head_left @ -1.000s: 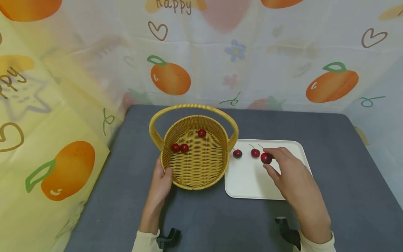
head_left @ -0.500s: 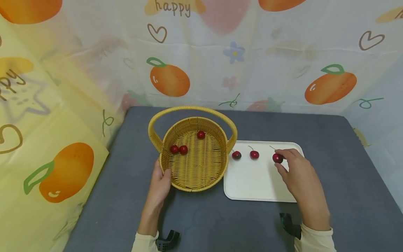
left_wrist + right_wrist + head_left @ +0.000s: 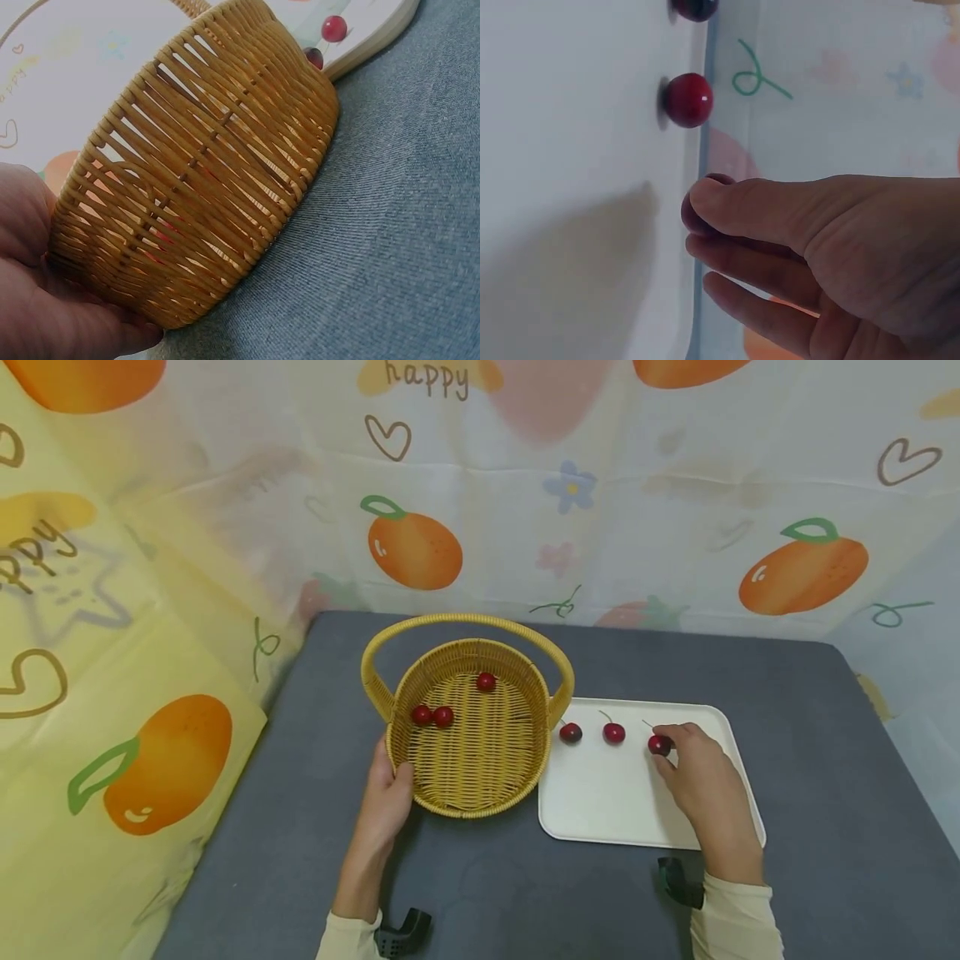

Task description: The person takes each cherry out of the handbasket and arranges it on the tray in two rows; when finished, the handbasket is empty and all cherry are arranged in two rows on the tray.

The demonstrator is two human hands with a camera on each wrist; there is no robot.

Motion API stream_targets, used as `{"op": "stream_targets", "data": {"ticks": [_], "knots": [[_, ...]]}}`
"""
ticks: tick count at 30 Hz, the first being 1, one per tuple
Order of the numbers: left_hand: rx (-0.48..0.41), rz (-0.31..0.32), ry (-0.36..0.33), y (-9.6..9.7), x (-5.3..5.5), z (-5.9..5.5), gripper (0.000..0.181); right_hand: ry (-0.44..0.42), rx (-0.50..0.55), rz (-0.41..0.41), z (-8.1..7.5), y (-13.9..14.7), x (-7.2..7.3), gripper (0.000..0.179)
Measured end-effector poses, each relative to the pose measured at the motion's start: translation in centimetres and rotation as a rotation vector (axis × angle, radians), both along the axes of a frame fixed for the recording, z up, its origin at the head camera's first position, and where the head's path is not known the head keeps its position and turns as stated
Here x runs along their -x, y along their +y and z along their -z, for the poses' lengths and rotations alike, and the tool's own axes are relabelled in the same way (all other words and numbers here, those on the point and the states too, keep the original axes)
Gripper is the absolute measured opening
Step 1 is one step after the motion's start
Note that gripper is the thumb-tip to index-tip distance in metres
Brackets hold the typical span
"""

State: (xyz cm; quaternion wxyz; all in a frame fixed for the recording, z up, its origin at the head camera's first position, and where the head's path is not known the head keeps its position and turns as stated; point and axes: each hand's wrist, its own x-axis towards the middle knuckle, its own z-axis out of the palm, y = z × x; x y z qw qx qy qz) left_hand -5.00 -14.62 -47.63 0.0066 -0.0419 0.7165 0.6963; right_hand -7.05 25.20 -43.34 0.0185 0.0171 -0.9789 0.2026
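My left hand [image 3: 388,802] grips the near left side of a round yellow wicker basket [image 3: 474,768], thumb over the rim. Three dark red cherries lie in it, one cherry [image 3: 486,682] toward the back and a touching pair of cherries [image 3: 443,717] at the left. My right hand [image 3: 705,785] pinches a stemmed cherry [image 3: 658,744] between thumb and fingers, low over the white tray [image 3: 600,806]. In the right wrist view the thumb covers much of this cherry [image 3: 692,216]. A cherry [image 3: 613,732] and a darker cherry [image 3: 571,732] rest on the tray to its left.
The basket's tall arched handle [image 3: 468,620] rises at its back and sides. Basket and tray overlap in the head view. Both are over a grey-blue cloth-covered table [image 3: 570,902]. A fruit-printed curtain [image 3: 495,527] hangs behind, with a yellow one [image 3: 172,635] at the left.
My right hand has carried the pinched cherry to the right, away from the other tray cherries, then lowered it toward the tray. The left hand and basket keep their place.
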Motion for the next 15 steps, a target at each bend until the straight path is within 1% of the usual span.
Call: {"op": "stream_targets", "data": {"ticks": [7, 15], "knots": [[0.000, -0.006, 0.011, 0.0, 0.0, 0.0, 0.067, -0.003, -0.008, 0.018, 0.8, 0.3, 0.7, 0.040], [-0.003, -0.006, -0.003, 0.0, 0.0, 0.1, 0.066, -0.028, -0.001, 0.036, 1.6, 0.3, 1.7, 0.039]]}}
